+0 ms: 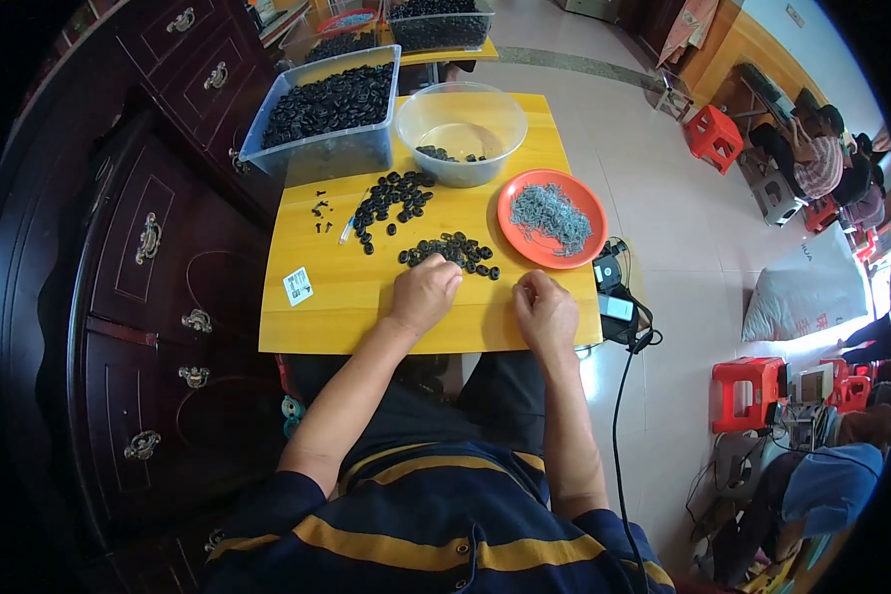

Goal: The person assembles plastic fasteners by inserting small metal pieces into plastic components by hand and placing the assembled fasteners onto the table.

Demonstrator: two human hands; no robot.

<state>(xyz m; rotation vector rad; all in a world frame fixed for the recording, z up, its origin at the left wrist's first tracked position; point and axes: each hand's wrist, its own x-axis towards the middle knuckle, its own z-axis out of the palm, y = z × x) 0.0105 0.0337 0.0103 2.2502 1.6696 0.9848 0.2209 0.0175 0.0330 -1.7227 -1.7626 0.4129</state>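
My left hand (426, 295) is closed at the near edge of a loose pile of small round black pieces (453, 249), its fingertips at the pile. Whatever it may be pinching is hidden by the fingers. Right of it, my right hand (546, 311) rests closed over the table, just below a red plate (511, 235). I cannot make out anything between its fingers. On the plate lies a heap of thin grey pieces (551, 217), too small to name. Another group of the black pieces (391, 198) is spread farther back on the yellow table (346, 322).
At the back stand a clear bin (366, 147) full of black pieces and a clear round bowl (462, 176) with a few. A white label (298, 286) lies left. Dark drawers (144, 317) flank the table; a black cable (619, 416) hangs right. Other people sit far right.
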